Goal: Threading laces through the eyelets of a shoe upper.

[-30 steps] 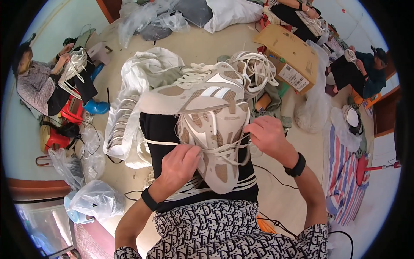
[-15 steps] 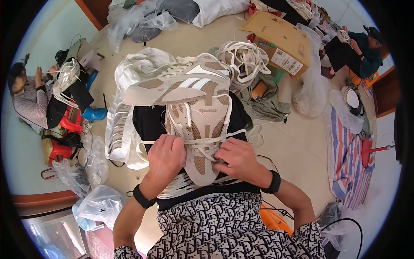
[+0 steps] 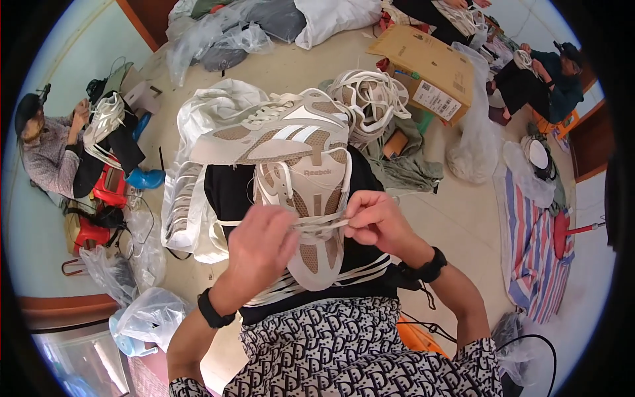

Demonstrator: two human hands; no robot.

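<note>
Across my lap lies a beige and tan shoe upper, its toe pointing toward me. Off-white shoelaces run across its throat in several strands. My right hand pinches a shoelace between thumb and fingertips at the upper's right side. At the left side, my left hand is over the laces; motion smears its fingers, so their grip cannot be made out. Just beyond, a second shoe upper with white side stripes lies sideways, overlapping the first. Pale laces also stretch across my dark-covered thighs.
A bundle of laced uppers sits past my right knee, near a cardboard box. White bags lie by my left knee. Co-workers sit at left and far right. Striped cloth covers the right side.
My right hand has risen from beside the toe and now draws a lace up and rightward. My left hand has shifted slightly and blurs. The co-worker at left has changed posture.
</note>
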